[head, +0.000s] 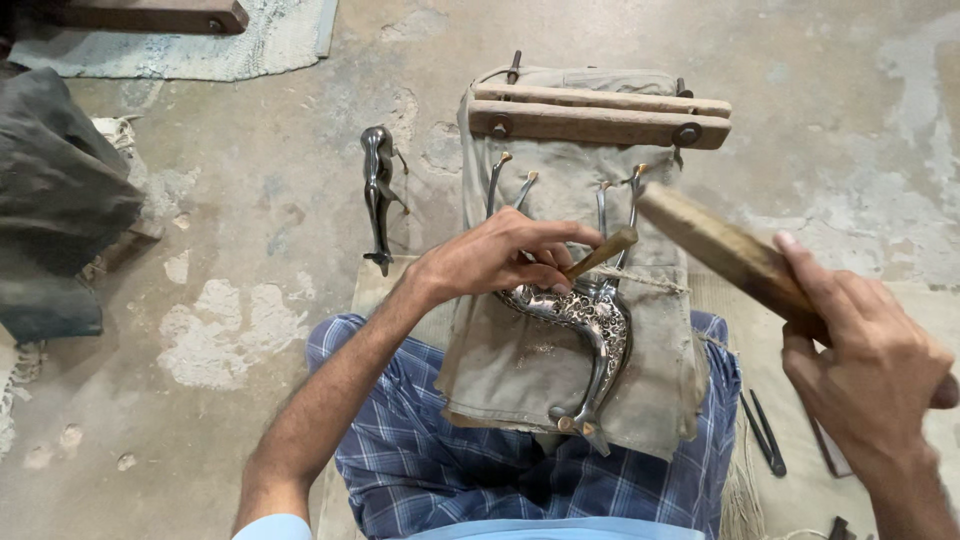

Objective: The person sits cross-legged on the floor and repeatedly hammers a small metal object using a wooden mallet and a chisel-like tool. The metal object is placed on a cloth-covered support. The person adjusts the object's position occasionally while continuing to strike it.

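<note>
My left hand (500, 258) grips a short wooden-handled punch (602, 253) and rests its tip on a silver metal animal figure (590, 330) with engraved patterns. The figure lies on a grey cloth pad (520, 370) over my lap, its thin legs pointing away from me. My right hand (865, 370) holds a thick wooden mallet stick (720, 248), raised to the right of the punch and angled toward it. Two wooden bars (600, 115) bolted together clamp the far end of the cloth.
A second, plain metal animal figure (379, 195) lies on the concrete floor to the left. Dark metal tools (765, 435) lie on a mat by my right knee. A dark cloth bundle (50, 190) sits at far left, a rug (200, 45) at top left.
</note>
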